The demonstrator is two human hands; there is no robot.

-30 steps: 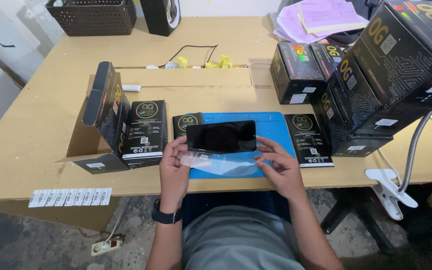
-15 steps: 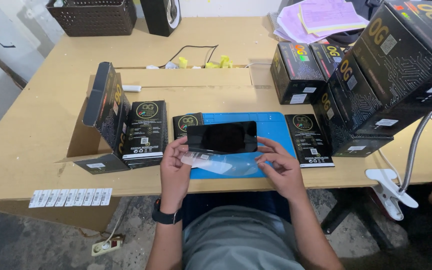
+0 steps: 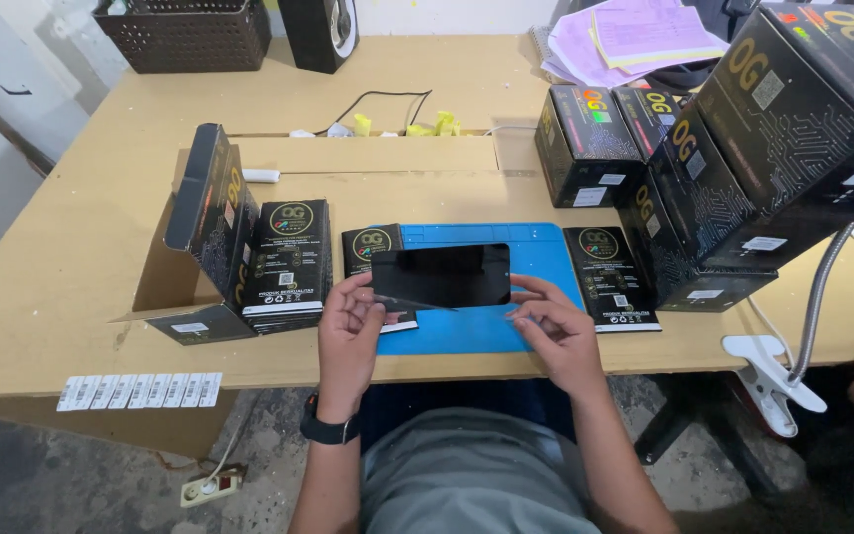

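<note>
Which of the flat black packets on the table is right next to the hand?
The flat black packet lying partly on the blue mat, by the left hand. The other flat packets lie farther off, left and right.

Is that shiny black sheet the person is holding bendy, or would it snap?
The black sheet probably stays stiff: it spans flat between the left hand and the right hand without sagging. It looks very thin, so likely light, perhaps breakable. Its glossy face suggests it could slip; the fingers grip only its ends.
</note>
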